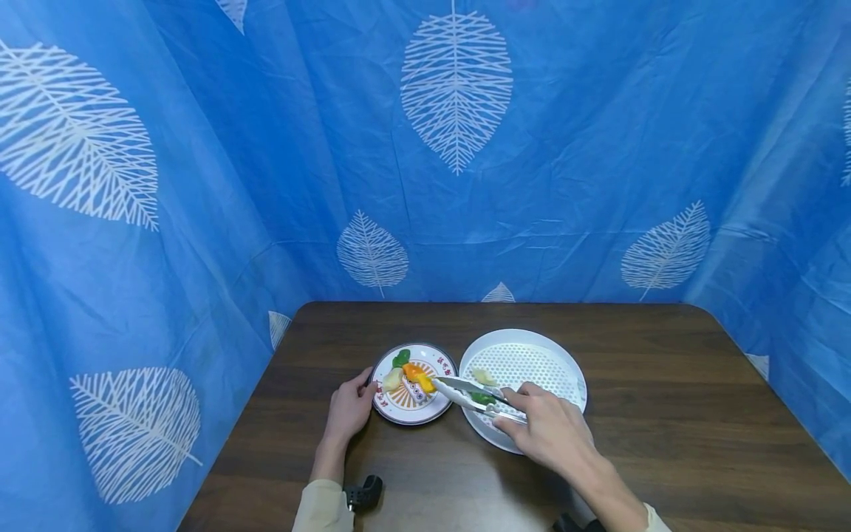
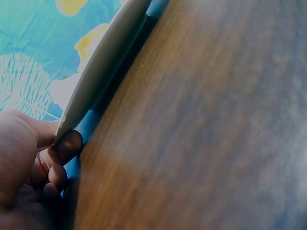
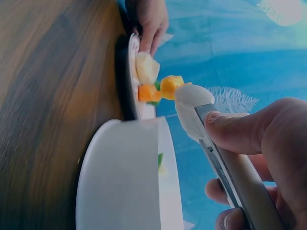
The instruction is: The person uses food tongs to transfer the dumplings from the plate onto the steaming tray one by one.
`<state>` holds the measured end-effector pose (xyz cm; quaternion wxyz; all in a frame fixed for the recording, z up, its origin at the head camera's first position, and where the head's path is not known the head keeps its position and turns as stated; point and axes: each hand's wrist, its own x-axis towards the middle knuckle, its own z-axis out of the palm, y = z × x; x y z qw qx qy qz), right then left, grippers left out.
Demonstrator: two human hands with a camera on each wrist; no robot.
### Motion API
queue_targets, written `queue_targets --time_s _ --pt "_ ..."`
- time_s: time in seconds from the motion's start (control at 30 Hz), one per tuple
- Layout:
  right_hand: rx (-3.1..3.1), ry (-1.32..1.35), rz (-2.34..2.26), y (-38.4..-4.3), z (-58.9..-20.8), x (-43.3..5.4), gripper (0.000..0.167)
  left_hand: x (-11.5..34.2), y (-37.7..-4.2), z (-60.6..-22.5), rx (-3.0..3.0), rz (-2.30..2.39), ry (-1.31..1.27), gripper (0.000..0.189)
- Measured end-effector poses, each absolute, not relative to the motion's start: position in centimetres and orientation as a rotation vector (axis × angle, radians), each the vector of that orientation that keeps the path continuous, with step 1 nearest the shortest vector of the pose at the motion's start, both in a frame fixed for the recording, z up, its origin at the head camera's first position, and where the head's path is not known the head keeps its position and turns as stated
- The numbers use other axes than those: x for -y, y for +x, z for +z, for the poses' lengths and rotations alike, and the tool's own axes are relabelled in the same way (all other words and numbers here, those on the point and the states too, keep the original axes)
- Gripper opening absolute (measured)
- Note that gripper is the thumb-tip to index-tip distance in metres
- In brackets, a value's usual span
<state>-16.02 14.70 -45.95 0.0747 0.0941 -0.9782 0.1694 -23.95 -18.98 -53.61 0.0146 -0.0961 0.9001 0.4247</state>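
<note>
My left hand [image 1: 350,408] pinches the left rim of a small patterned plate [image 1: 414,419]; in the left wrist view, the thumb is above the rim [image 2: 81,108] and curled fingers are beneath. On the plate lie a green piece [image 1: 402,357], a pale chunk [image 1: 392,379] and an orange piece [image 3: 147,93]. My right hand [image 1: 555,427] grips metal tongs [image 3: 247,184] with white tips. Those tips reach over the plate's right side, right at a yellow piece [image 3: 171,87]. Beneath the tongs, a round white perforated tray [image 1: 573,369] holds a pale piece [image 1: 483,377] and a green one [image 1: 483,398].
Both dishes stand on a dark wooden table [image 1: 665,384], the tray just right of the plate. A blue curtain [image 1: 565,148] with white leaf prints hangs behind the table and along its sides. A black wrist device [image 1: 364,493] shows by the left sleeve.
</note>
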Motion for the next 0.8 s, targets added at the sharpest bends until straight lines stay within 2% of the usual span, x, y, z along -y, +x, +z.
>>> queue_targets --time_s 0.8 --pt "2.935 0.149 0.511 -16.2 -46.5 -20.1 0.057 18.9 -24.1 -53.8 -2.789 1.312 -0.318 0.052"
